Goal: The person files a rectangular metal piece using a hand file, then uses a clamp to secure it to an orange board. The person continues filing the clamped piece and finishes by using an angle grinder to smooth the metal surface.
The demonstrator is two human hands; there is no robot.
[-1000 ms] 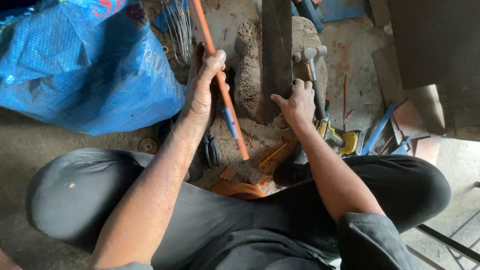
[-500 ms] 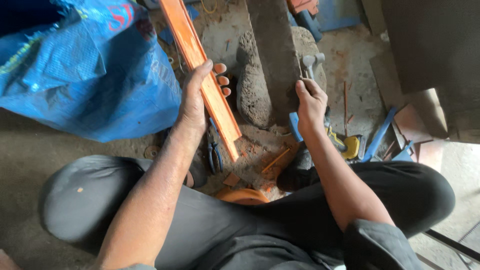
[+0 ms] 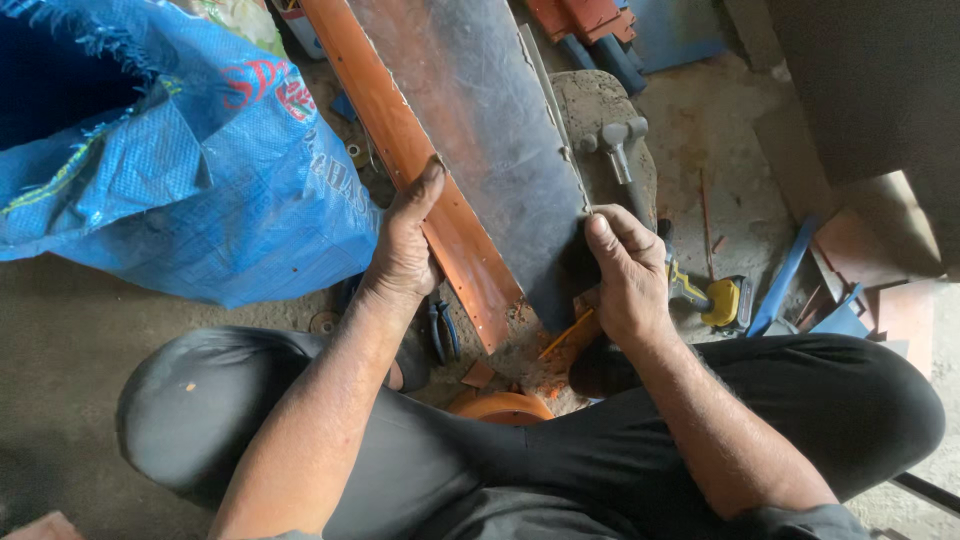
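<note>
Nearest the camera, crossed legs in dark trousers (image 3: 560,470) fill the lower frame, person seated on the concrete floor (image 3: 70,340). Landmark for all placings: the metal sheet (image 3: 480,130), grey-faced with an orange folded edge (image 3: 420,170), running from the lap up toward the top of frame.

Just below the sheet's near end: curved orange piece (image 3: 500,407) between the knees, orange scraps (image 3: 478,374) beside it. Pliers (image 3: 444,330) with dark handles lie just left of the near end, beside the left wrist.

Left hand (image 3: 405,245) closed around the orange edge on the sheet's left side, thumb on top, fingers wrapped under. Right hand (image 3: 625,275) at the sheet's right edge near its lower corner, thumb and fingers pinched onto the rim; how much of the rim is inside the grip cannot be told.

Right of the sheet: yellow-and-black tool (image 3: 715,298) on the floor just beyond the right hand, blue strip (image 3: 785,275) further right. Hammer (image 3: 618,145) rests on a stone block (image 3: 610,110) touching the sheet's right edge.

Left of the sheet: large blue woven sack (image 3: 180,170), mouth open.

Far end of the sheet: orange and blue pieces (image 3: 590,30) stacked at top of frame.
</note>
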